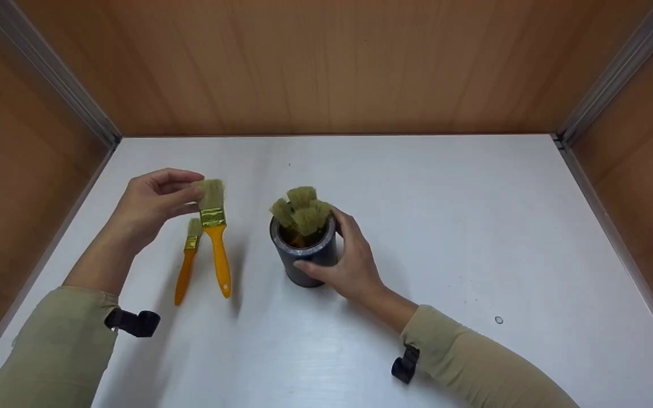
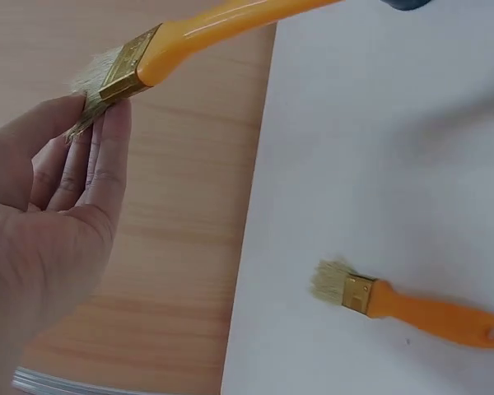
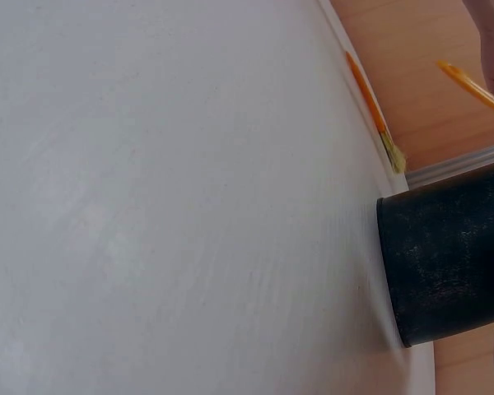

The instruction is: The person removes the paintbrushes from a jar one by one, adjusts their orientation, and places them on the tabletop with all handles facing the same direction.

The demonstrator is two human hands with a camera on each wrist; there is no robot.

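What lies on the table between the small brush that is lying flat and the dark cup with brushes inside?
In the head view, the larger brush, pinched at its bristles by the left hand, hangs between the small brush and the dark cup. The table beneath looks bare.

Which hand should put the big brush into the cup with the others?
Probably the left hand. It already pinches the large paintbrush by its bristles, handle hanging down. The right hand is busy gripping the dark cup, steadying it. A smaller paintbrush lies on the table.
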